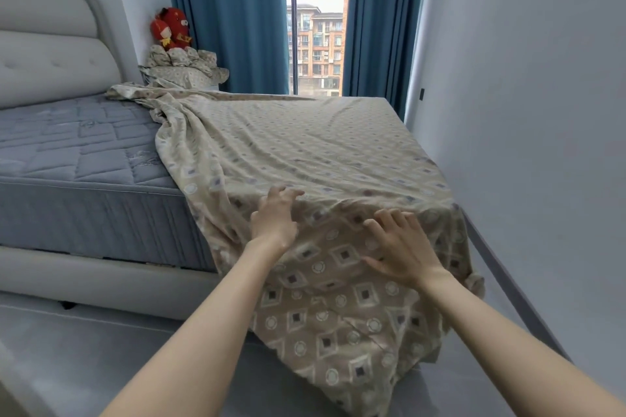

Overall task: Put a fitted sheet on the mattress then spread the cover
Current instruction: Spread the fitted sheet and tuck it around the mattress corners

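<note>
Two hands on the sheet: my right hand flat, released; my left hand bent over the mattress edge, grip unclear. Tugging could slide the untucked sheet off.

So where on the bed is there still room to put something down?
The bare blue mattress, between the headboard and the bunched edge of the sheet, is free. The foot end is busy: left hand and right hand rest on the sheet. The far corner holds piled bedding and red plush toys.
</note>
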Demonstrator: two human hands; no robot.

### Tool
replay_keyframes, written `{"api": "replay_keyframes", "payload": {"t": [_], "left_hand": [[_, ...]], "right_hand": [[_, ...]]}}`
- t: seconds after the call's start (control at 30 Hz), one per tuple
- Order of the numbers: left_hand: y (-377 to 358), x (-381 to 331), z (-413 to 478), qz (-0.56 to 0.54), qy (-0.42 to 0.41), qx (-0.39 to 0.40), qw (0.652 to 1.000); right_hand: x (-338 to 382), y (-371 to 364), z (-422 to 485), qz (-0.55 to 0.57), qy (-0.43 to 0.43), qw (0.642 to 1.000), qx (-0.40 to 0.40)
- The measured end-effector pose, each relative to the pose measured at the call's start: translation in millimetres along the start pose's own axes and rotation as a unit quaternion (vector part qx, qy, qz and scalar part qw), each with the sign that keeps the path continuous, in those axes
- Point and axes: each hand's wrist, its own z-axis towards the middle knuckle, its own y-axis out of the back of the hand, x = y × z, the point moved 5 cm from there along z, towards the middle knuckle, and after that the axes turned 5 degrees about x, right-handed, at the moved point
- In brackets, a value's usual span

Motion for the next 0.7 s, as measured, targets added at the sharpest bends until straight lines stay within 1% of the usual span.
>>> {"api": "replay_keyframes", "payload": {"t": [0.03, 0.07, 0.1, 0.13, 0.2, 0.27, 0.3, 0.33, 0.37, 0.4, 0.43, 0.53, 0.63, 0.7], "left_hand": [[-4.4, -3.3, 1.7, 0.023, -0.003, 0.009, 1.000], [-9.0, -9.5, 3.8, 0.053, -0.010, 0.005, 0.999], [-10.8, -13.3, 5.1, 0.086, -0.015, -0.012, 0.996], [-12.7, -17.1, 6.5, 0.108, -0.021, -0.034, 0.993], [-15.0, -24.9, 9.0, 0.092, -0.034, -0.073, 0.993], [-18.0, -36.1, 11.1, 0.061, -0.052, -0.094, 0.992], [-19.0, -42.3, 11.9, 0.056, -0.061, -0.103, 0.991], [-19.8, -47.2, 12.8, 0.052, -0.068, -0.113, 0.990], [-19.5, -50.6, 14.1, 0.049, -0.070, -0.123, 0.989], [-18.2, -51.3, 15.3, 0.046, -0.068, -0.130, 0.988], [-17.2, -51.1, 16.4, 0.045, -0.063, -0.133, 0.988], [-14.8, -48.7, 20.9, 0.068, -0.038, -0.124, 0.989], [-17.5, -51.7, 23.7, 0.109, -0.029, -0.097, 0.989], [-20.1, -50.7, 25.1, 0.098, -0.019, -0.069, 0.993]], "right_hand": [[-5.8, -5.1, -8.9, -0.015, 0.006, 1.000, -0.001], [-16.0, -9.8, -19.1, -0.027, -0.006, 1.000, -0.009], [-24.3, -11.7, -27.4, -0.033, -0.037, 0.999, -0.014], [-34.9, -11.8, -35.4, -0.037, -0.079, 0.996, -0.033], [-56.4, -9.2, -46.9, -0.014, -0.188, 0.980, -0.069], [-71.3, -5.0, -53.1, 0.091, -0.312, 0.943, -0.077], [-75.5, -3.8, -53.4, 0.159, -0.362, 0.915, -0.075], [-77.9, -6.3, -53.9, 0.222, -0.407, 0.884, -0.055], [-79.6, -10.1, -55.6, 0.267, -0.446, 0.854, -0.033], [-79.4, -13.9, -56.9, 0.292, -0.470, 0.833, -0.021], [-78.6, -15.8, -58.3, 0.296, -0.480, 0.826, -0.015], [-77.1, -19.3, -63.7, 0.272, -0.474, 0.838, -0.009], [-79.9, -18.4, -68.8, 0.219, -0.463, 0.858, -0.032], [-81.2, -16.6, -72.8, 0.206, -0.468, 0.858, -0.044]]}}
